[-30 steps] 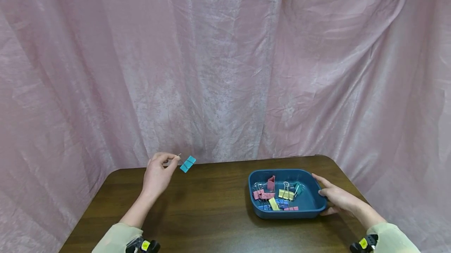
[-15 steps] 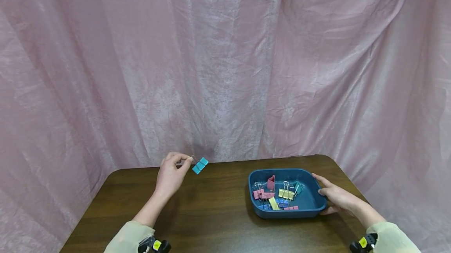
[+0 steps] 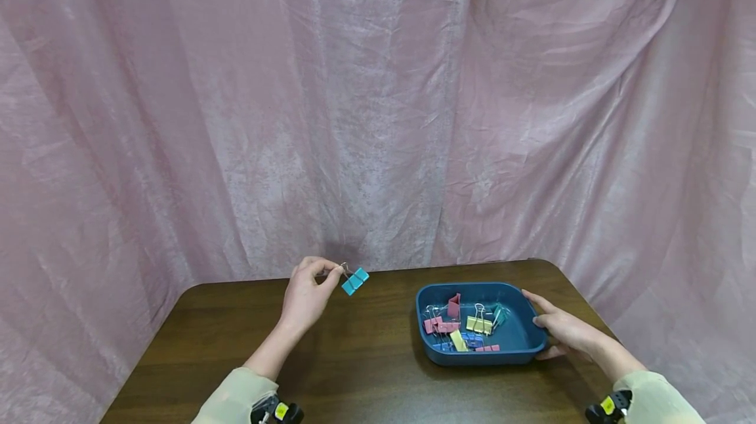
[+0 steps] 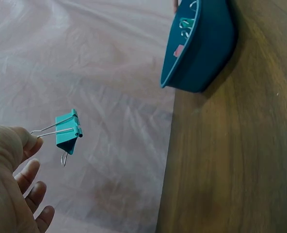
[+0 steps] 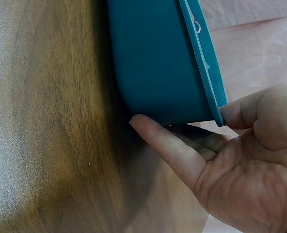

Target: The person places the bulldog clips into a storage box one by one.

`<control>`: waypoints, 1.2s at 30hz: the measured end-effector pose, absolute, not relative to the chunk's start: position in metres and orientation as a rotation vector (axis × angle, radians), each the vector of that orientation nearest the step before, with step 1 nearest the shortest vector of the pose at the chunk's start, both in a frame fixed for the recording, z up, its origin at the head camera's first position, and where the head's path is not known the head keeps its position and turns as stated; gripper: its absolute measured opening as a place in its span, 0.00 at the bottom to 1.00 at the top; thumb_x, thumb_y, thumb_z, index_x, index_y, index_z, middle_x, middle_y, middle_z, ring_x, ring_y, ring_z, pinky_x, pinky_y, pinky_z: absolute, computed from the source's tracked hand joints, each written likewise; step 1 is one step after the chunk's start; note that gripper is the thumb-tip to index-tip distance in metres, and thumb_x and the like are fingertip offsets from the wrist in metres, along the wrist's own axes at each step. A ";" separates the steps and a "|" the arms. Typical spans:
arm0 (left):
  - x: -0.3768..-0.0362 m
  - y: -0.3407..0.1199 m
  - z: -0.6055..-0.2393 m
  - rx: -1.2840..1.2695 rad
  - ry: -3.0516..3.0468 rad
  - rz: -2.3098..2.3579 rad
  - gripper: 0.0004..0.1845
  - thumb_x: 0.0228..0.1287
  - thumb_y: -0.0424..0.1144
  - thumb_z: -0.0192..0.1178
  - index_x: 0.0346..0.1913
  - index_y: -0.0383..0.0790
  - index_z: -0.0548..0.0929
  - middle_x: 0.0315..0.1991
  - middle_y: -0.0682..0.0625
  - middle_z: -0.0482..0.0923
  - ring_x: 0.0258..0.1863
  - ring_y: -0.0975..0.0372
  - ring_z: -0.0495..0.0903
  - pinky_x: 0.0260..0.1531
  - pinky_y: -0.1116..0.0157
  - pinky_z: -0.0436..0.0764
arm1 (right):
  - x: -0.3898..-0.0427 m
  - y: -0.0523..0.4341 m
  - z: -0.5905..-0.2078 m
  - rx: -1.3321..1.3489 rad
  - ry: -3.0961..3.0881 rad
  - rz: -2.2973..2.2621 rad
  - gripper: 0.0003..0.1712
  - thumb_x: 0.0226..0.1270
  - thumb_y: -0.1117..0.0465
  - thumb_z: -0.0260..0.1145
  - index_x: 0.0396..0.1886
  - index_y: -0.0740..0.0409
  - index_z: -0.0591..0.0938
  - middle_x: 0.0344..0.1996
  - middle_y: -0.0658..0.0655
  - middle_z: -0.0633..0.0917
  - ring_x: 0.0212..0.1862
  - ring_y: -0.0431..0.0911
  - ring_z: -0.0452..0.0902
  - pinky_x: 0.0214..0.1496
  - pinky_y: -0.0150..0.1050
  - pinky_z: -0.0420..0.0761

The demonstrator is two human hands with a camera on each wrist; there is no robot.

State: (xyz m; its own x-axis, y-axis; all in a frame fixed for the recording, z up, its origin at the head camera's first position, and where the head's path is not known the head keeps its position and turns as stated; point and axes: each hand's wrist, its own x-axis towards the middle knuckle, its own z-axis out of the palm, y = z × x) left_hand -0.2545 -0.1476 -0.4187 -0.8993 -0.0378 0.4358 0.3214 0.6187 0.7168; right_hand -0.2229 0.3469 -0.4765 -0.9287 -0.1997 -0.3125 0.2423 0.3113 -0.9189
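Note:
My left hand (image 3: pixel 333 273) is raised above the back of the table and pinches the wire handle of a teal binder clip (image 3: pixel 355 281), which hangs toward the right. In the left wrist view the clip (image 4: pixel 68 131) sticks out from my thumb and fingertips (image 4: pixel 26 141), with its second wire loop dangling. A blue tray (image 3: pixel 522 340) to the right holds several pink, yellow, blue and teal clips (image 3: pixel 463 332). My right hand (image 3: pixel 561 329) holds the tray's right side: the thumb lies on the rim and the fingers (image 5: pixel 167 145) lie against the tray wall (image 5: pixel 158 58).
The dark wooden table (image 3: pixel 354 365) has bare surface between my left hand and the tray. A pink curtain (image 3: pixel 378 115) hangs right behind the table's back edge. The tray (image 4: pixel 201 53) stands near the table's right corner.
My left hand has carried the teal clip to the right, toward the tray, at about the same height. The right hand and the tray have not moved.

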 end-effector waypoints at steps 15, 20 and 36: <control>-0.253 -0.122 -0.424 -0.281 -2.417 -1.217 0.04 0.68 0.46 0.68 0.37 0.52 0.90 0.47 0.55 0.80 0.48 0.55 0.75 0.44 0.57 0.74 | -0.224 0.348 -0.479 0.042 2.225 -1.651 0.40 0.78 0.70 0.42 0.83 0.56 0.39 0.75 0.81 0.38 0.67 0.86 0.53 0.44 0.65 0.84; -0.252 -0.111 -0.425 -0.309 -2.417 -1.219 0.04 0.68 0.46 0.68 0.37 0.53 0.90 0.47 0.55 0.80 0.46 0.56 0.74 0.41 0.58 0.73 | -0.223 0.348 -0.478 0.044 2.234 -1.641 0.40 0.77 0.70 0.43 0.83 0.56 0.39 0.74 0.81 0.38 0.67 0.85 0.53 0.44 0.64 0.84; -0.254 -0.072 -0.423 -0.399 -2.410 -1.242 0.05 0.68 0.47 0.67 0.35 0.55 0.90 0.46 0.58 0.80 0.44 0.57 0.74 0.39 0.60 0.72 | -0.223 0.347 -0.479 0.033 2.223 -1.657 0.40 0.77 0.70 0.42 0.83 0.56 0.39 0.74 0.81 0.39 0.66 0.85 0.56 0.44 0.65 0.84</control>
